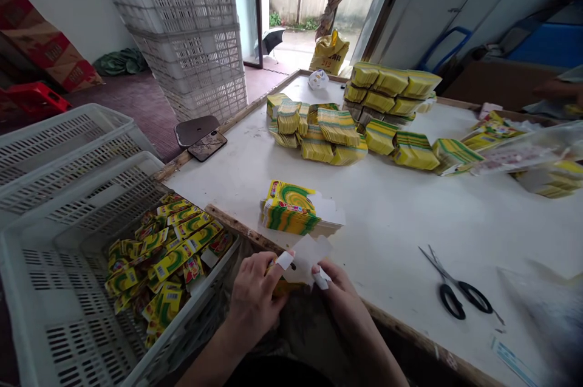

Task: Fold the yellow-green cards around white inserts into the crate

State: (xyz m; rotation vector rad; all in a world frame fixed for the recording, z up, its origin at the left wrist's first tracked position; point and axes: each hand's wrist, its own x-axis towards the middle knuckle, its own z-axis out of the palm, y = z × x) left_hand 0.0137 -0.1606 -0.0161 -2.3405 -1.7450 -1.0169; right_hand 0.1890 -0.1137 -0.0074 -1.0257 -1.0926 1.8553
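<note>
Both my hands hold one flat carton blank [306, 258] at the table's near edge, its white inner side up. My left hand [252, 302] is closed on its left side, and my right hand [339, 293] pinches its right side; both have white tape on a fingertip. Just beyond lies a stack of yellow-green flat cartons [291, 208] on the white table [401, 217]. To my left a white plastic crate [54, 290] holds several folded yellow-green boxes [168, 256].
Black scissors [458, 290] lie to the right of my hands. Bundles of yellow cartons [355, 129] are piled at the far side. Two phones [200, 135] rest on the table's left edge. Stacked white crates [191, 28] stand behind. Another person's hand [558, 90] is at far right.
</note>
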